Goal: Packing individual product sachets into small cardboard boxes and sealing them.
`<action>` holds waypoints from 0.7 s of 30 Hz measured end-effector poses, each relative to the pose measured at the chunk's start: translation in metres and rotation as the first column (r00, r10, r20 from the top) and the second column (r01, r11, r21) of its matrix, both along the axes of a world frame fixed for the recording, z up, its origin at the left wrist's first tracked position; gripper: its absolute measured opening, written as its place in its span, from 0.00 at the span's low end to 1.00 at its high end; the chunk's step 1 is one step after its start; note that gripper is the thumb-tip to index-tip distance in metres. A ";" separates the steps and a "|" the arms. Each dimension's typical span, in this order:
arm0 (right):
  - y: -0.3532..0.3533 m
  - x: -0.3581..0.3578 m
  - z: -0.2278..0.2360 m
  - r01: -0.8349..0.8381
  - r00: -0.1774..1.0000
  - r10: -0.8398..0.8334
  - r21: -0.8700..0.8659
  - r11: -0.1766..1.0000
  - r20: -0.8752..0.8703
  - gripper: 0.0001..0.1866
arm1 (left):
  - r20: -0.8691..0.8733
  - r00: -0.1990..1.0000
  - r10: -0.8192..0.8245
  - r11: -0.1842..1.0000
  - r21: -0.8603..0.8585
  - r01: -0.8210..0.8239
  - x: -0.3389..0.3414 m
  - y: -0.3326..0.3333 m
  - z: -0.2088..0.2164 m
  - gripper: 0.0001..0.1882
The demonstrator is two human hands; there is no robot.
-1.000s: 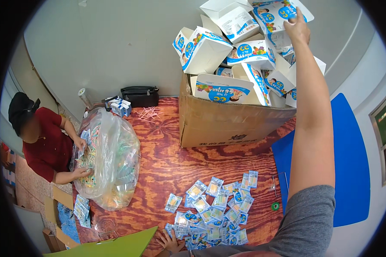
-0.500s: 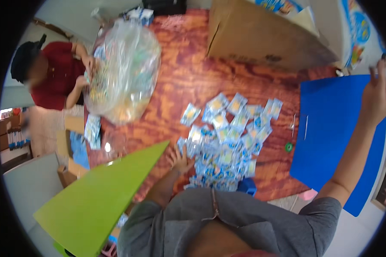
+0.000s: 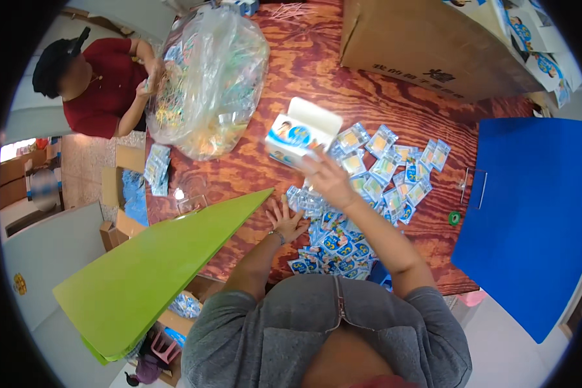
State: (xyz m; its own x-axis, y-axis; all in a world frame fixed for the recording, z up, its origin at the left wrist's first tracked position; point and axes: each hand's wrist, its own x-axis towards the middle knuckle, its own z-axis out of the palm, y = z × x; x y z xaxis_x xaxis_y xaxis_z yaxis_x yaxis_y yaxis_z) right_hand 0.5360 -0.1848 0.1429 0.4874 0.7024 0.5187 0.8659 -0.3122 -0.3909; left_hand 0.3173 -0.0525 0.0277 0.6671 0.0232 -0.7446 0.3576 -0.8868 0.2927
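Observation:
My right hand [image 3: 330, 178] grips a small white and blue carton [image 3: 292, 137] by its near right side, above the middle of the table. The carton's white flap stands up at its far end. My left hand [image 3: 287, 221] lies on the table with fingers spread, at the left edge of a heap of small flat packets [image 3: 343, 242]. Clear packets with yellowish contents [image 3: 381, 167] make up the far part of the heap. Nearer my body the packets are printed blue and white. Part of the heap is hidden under my right forearm.
A green board [image 3: 168, 265] juts in at left, a blue board [image 3: 530, 213] at right. A large cardboard box [image 3: 420, 58] stands far right on the wood-grain table [image 3: 297, 71]. Across the far left, a person [image 3: 107, 87] works beside a big clear plastic bag [image 3: 216, 84]. Green tape [image 3: 454, 218] lies right.
My right hand has swung from the far right, past the blue board, to the middle, where it holds the carton. My left hand stays beside the heap. The whole view has shifted slightly.

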 end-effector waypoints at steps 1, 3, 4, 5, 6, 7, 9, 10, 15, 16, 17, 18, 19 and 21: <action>0.007 -0.005 0.011 -0.100 0.994 0.102 -0.039 0.994 0.034 0.22 | -0.016 1.000 -0.016 1.000 0.007 0.016 0.002 0.001 -0.002 0.40; 0.016 -0.026 -0.019 -0.366 0.882 0.346 -0.001 0.931 -0.321 0.17 | -0.041 0.996 0.073 0.995 -0.061 -0.075 -0.008 0.001 -0.012 0.38; 0.015 -0.039 -0.044 -0.290 0.868 0.332 0.164 0.943 -0.369 0.20 | -0.090 0.996 0.026 0.997 -0.073 -0.033 -0.013 0.004 -0.021 0.40; 0.016 -0.031 -0.012 -0.392 0.916 0.399 0.129 0.911 -0.039 0.23 | -0.078 0.996 0.045 0.998 -0.037 -0.048 -0.026 0.009 -0.022 0.41; 0.007 -0.021 0.005 -0.380 0.923 0.384 0.124 0.917 -0.013 0.24 | -0.078 0.991 0.108 0.993 -0.035 -0.111 -0.028 0.008 -0.019 0.40; -0.006 -0.006 0.020 -0.358 0.933 0.359 0.113 0.927 0.005 0.24 | -0.066 0.995 0.081 0.997 -0.009 -0.082 -0.019 0.003 -0.011 0.38; -0.027 0.037 0.070 -0.228 0.971 0.215 0.131 0.965 0.107 0.19 | 0.039 0.995 0.091 0.996 -0.015 -0.090 -0.026 0.004 -0.011 0.35; -0.044 0.065 0.088 -0.098 0.992 0.074 0.237 0.967 0.105 0.17 | 0.056 0.996 0.067 0.998 -0.018 -0.066 -0.023 0.004 -0.009 0.34; -0.174 0.255 0.250 0.499 0.682 -0.702 0.572 0.651 0.205 0.25 | 0.114 0.992 0.046 0.998 -0.043 -0.042 -0.024 0.004 -0.012 0.32; -0.208 0.288 0.282 0.539 0.557 -0.798 0.630 0.558 0.230 0.28 | 0.098 0.995 0.031 0.999 -0.038 -0.028 -0.021 0.003 -0.013 0.31; -0.236 0.315 0.308 0.588 0.429 -0.862 0.641 0.493 0.269 0.32 | 0.079 0.997 0.021 0.999 -0.030 -0.019 -0.018 0.003 -0.015 0.31; -0.274 0.348 0.326 0.625 0.238 -0.905 0.657 0.420 0.352 0.41 | 0.092 0.996 0.020 0.999 -0.048 -0.015 -0.013 0.002 -0.017 0.30; -0.289 0.370 0.334 0.743 0.138 -0.960 0.615 0.262 0.242 0.46 | 0.091 0.996 0.023 0.999 -0.043 -0.019 -0.017 0.006 -0.018 0.30; -0.312 0.402 0.347 0.830 0.030 -0.989 0.547 0.105 0.145 0.51 | 0.159 0.986 0.041 0.998 -0.046 -0.034 -0.021 0.007 -0.020 0.30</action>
